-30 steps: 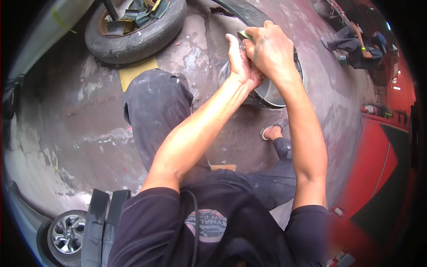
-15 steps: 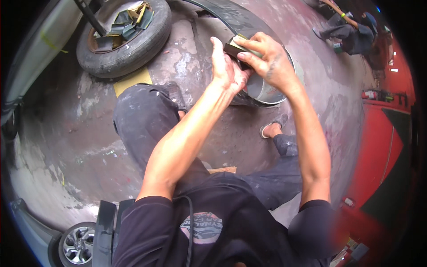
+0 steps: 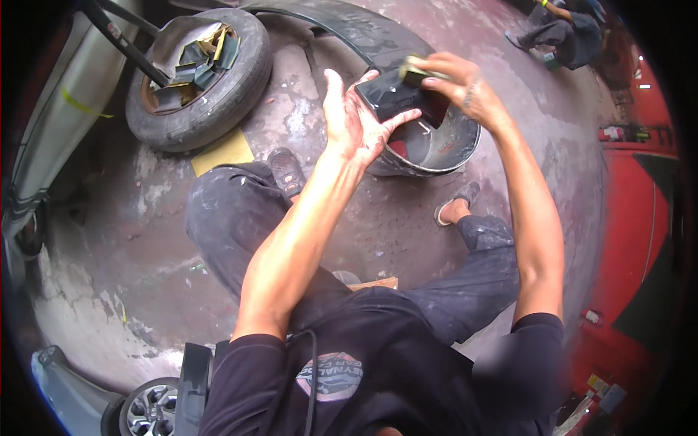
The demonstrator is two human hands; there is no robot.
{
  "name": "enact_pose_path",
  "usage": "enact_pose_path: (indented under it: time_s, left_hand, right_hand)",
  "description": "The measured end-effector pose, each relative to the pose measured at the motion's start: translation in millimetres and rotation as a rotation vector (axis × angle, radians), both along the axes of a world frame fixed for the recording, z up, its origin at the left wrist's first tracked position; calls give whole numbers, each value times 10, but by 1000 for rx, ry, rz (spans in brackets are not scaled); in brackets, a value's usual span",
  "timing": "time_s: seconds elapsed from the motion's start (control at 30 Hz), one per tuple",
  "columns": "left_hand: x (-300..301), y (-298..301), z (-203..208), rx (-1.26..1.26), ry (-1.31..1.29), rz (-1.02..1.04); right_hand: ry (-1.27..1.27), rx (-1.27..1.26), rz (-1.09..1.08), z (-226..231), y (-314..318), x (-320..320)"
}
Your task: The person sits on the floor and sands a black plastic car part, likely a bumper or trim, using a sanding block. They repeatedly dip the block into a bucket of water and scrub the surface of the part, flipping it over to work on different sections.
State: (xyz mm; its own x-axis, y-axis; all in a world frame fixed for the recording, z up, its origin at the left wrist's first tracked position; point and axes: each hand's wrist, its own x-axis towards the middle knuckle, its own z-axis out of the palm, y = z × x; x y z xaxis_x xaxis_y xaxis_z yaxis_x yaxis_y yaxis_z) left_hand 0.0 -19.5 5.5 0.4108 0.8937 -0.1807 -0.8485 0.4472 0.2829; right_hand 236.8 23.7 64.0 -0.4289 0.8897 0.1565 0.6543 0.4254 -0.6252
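Note:
My left hand [image 3: 354, 125] is palm up, fingers spread, supporting a dark glossy sheet [image 3: 392, 94] that looks like wet sandpaper. The sheet lies across the fingers, and some of them are hidden by it. Slightly blurred, my right hand [image 3: 465, 83] pinches a small yellow-green and dark block [image 3: 414, 70], perhaps a sponge, at the sheet's far right edge. Whether block and sheet touch is hard to tell. Below both hands stands a bucket [image 3: 465, 149], with a reddish patch and a pale spot showing inside.
A tyre [image 3: 251, 80] holding dark and tan scraps [image 3: 207, 62] lies at the far left, with a yellow sheet [image 3: 224, 151] beside it. A curved dark car panel [image 3: 356, 29] lies behind the bucket. Another person [image 3: 567, 36] crouches far right, near a red car [image 3: 636, 211].
My right hand has moved right and up with the block, apart from the left palm. The dark sheet now shows broad and flat. My left hand has shifted slightly left and opened wider.

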Motion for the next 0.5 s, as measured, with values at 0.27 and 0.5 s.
enact_pose_path:
  time_s: [0.27, 0.5]
  left_hand:
    - [-66, -11, -68, 59, -24, -38]
    - [27, 10, -65, 24, 59, 24]
  right_hand:
    - [53, 52, 146, 126, -322, -659]
    - [-38, 65, 103, 58, -146, -328]
